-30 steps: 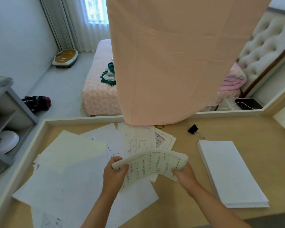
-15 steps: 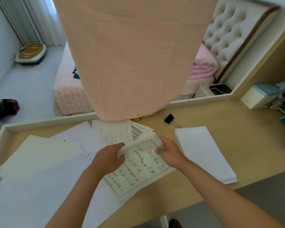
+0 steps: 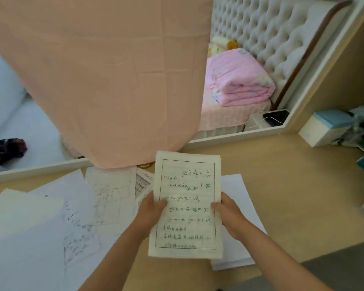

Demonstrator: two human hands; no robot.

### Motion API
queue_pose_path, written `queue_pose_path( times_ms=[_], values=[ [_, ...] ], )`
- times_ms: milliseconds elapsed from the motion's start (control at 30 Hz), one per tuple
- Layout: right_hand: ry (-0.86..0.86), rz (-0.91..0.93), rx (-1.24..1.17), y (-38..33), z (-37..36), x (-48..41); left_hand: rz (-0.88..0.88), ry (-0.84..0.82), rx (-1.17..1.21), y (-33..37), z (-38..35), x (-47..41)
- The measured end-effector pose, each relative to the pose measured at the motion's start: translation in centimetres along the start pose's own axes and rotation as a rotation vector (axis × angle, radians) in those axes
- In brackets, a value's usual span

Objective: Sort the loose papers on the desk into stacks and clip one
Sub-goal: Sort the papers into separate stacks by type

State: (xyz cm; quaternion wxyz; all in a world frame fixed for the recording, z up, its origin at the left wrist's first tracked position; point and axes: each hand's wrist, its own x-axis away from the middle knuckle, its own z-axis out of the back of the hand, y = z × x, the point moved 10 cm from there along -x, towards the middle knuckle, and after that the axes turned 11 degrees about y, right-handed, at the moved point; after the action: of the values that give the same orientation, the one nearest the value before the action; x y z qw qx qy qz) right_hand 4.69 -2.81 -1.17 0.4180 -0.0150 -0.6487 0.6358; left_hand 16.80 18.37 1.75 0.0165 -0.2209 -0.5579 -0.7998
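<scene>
A bundle of handwritten sheets [image 3: 187, 204] with a ruled border is held up flat above the desk, text upside down. My left hand [image 3: 150, 213] grips its left edge and my right hand [image 3: 229, 215] grips its right edge. Under and to the right of it lies a neat stack of white paper [image 3: 240, 198], partly hidden by the bundle. Loose papers [image 3: 111, 194] are spread over the left half of the desk, some with drawings. The binder clip is hidden behind the held bundle.
A peach cloth [image 3: 105, 80] hangs down to the desk's back edge. The white frame [image 3: 229, 136] borders the desk at the back. A white and blue box [image 3: 324, 128] and other items stand at the far right. Bare wood [image 3: 292, 185] lies right of the stack.
The bundle went from curled and sideways to upright and flat, lifted in front of the white stack. My view swung to the right, and the black binder clip dropped out of sight.
</scene>
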Motion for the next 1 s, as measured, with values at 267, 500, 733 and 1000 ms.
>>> queue_pose_path(
  times_ms=[267, 500, 733, 1000],
  values=[
    [0.235, 0.036, 0.375, 3.2, 11.0, -5.9, 0.271, -0.045, -0.183, -4.5, -14.6, 0.0],
    [0.209, 0.101, 0.852, 6.3, 13.9, -8.8, 0.378, 0.003, -0.525, -9.0, -17.7, 0.4],
    [0.194, 0.019, 0.667, 7.6, 14.4, -8.8, 0.278, -0.04, -0.438, -12.0, -19.7, -2.4],
    [0.26, 0.137, 0.926, 2.9, 12.2, -8.2, 0.228, -0.03, -0.418, -5.7, -15.9, -1.6]
  ],
)
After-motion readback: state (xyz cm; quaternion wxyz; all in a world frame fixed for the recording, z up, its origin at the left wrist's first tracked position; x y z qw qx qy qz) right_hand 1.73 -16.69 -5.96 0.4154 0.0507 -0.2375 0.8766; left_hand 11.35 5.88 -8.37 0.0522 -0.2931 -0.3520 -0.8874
